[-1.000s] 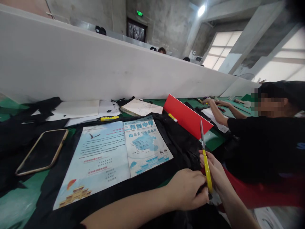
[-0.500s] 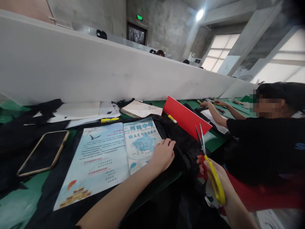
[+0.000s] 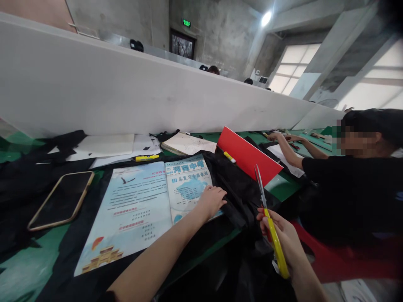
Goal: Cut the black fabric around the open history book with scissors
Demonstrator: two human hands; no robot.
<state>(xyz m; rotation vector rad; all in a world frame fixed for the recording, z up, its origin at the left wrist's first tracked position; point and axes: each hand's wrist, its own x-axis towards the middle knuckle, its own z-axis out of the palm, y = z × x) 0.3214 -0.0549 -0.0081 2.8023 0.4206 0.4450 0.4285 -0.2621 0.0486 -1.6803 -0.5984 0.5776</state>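
My right hand (image 3: 280, 233) grips a pair of scissors (image 3: 269, 222) with yellow and red handles. The steel blades point up and away, nearly together, above black fabric (image 3: 239, 188). My left hand (image 3: 212, 203) rests on the right side of an opened-out printed booklet (image 3: 138, 209), its fingers reaching towards the cover's edge and the fabric beside it. What lies beneath the fingertips is hidden. This pale blue booklet lies on the black fabric, which spreads over a green table (image 3: 34, 260).
A phone (image 3: 61, 199) lies at left. Behind the booklet are a yellow marker (image 3: 147, 158), white papers (image 3: 103, 144) and a notebook (image 3: 189, 144). A red folder (image 3: 248, 155) leans near a yellow glue stick (image 3: 229, 157). At right sits a co-worker (image 3: 352, 197); a white partition (image 3: 157, 100) runs behind.
The scissors' blades have come closer together, and my right hand has turned them slightly. My left hand has shifted a little left and its fingers lie lower on the booklet.
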